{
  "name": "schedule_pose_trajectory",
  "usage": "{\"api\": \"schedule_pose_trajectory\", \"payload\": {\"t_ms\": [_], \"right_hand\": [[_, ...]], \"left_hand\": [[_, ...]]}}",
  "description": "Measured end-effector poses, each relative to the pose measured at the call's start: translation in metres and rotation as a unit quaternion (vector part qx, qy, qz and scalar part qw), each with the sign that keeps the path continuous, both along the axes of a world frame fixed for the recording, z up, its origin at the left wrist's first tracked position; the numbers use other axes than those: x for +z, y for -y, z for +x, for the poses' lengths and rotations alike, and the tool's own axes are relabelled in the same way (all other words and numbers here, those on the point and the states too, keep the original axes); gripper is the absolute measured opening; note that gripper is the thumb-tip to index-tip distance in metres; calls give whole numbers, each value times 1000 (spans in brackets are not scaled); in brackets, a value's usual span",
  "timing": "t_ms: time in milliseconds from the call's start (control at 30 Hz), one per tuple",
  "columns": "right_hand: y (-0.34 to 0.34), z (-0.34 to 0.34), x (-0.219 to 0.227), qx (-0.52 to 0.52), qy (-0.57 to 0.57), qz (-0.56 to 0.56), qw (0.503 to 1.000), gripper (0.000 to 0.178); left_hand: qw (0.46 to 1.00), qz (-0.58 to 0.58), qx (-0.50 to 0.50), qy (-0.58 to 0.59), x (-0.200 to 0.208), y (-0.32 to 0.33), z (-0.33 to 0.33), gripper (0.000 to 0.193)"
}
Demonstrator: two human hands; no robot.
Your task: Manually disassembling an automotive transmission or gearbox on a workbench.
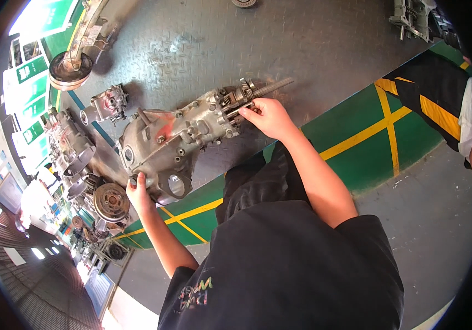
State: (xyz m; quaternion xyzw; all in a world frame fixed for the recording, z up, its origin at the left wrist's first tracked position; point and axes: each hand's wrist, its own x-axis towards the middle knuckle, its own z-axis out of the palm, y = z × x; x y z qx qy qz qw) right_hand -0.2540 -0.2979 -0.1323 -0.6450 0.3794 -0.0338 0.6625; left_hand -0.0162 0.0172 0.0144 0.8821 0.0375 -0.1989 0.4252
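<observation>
I have the gearbox lying aslant on the bench, flared end lower left, narrow end upper right. Its casing is dull grey metal with a reddish smear and round openings. At the narrow end I see exposed gears and a long shaft jutting out.

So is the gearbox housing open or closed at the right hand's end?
Open there: bare gears and a long shaft stick out of the housing beside the right hand.

Gearbox on bench btwn L hand & R hand, sm. housing behind its L end
</observation>
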Motion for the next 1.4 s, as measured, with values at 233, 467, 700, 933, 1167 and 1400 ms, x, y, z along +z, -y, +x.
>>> {"api": "schedule_pose_trajectory", "payload": {"t_ms": [233, 467, 700, 933, 1167, 1400], "right_hand": [[6, -17, 3, -21, -37, 112, 993, 42], [-52, -48, -23, 67, 11, 102, 993, 32], [-92, -29, -29, -100, 97, 76, 987, 28], [-91, -10, -26, -228, 88, 147, 959, 25], [-94, 1, -19, -272, 70, 248, 927, 27], [-104, 8, -34, -337, 94, 318, 881, 24]], "left_hand": [[999, 45, -21, 5, 31, 25, -6, 23], [997, 77, -9, 8, 21, 8, 2, 36], [994, 100, 41, 9, 14, 7, 6, 43], [995, 90, 38, -2, 13, 12, 5, 50], [996, 85, 9, -31, 12, 5, 19, 56], [995, 78, -31, -44, 14, 7, 27, 56]]}}
